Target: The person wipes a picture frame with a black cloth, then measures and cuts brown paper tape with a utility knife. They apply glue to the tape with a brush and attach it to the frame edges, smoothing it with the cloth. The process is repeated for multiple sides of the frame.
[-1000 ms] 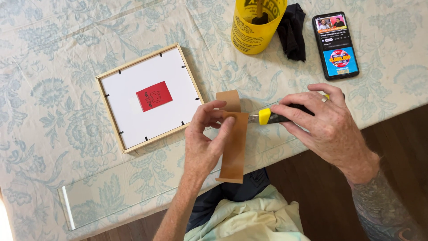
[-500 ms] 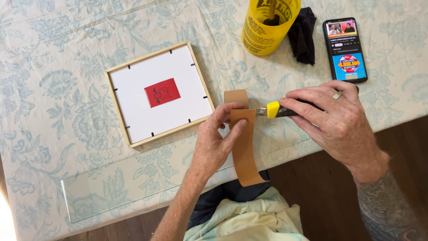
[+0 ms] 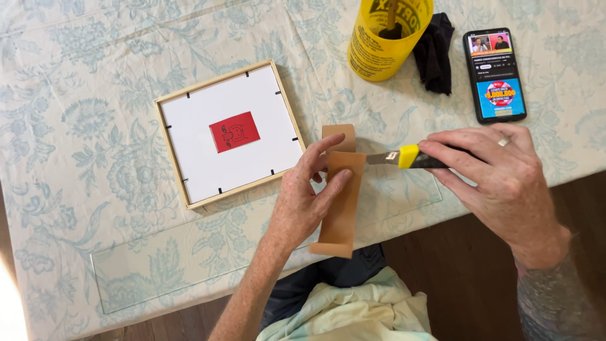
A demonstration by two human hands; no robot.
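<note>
My left hand (image 3: 304,201) presses down a strip of brown paper tape (image 3: 339,211) that hangs over the table's front edge; the tape roll (image 3: 339,133) stands just behind it. In my right hand (image 3: 505,186) is a yellow and black utility knife (image 3: 407,156), gripped with its blade pointing left at the top of the strip. A wooden picture frame (image 3: 228,133) lies face down to the left, its white backing carrying a small red label (image 3: 234,131).
A sheet of clear glass (image 3: 164,268) lies flat on the floral tablecloth (image 3: 76,126) near the front edge. At the back stand a yellow tub (image 3: 382,44), a black cloth (image 3: 437,53) and a phone (image 3: 495,74) with a lit screen.
The view has shifted a little. My right hand has drawn the knife to the right, away from the tape roll. The left hand still holds the strip down.
</note>
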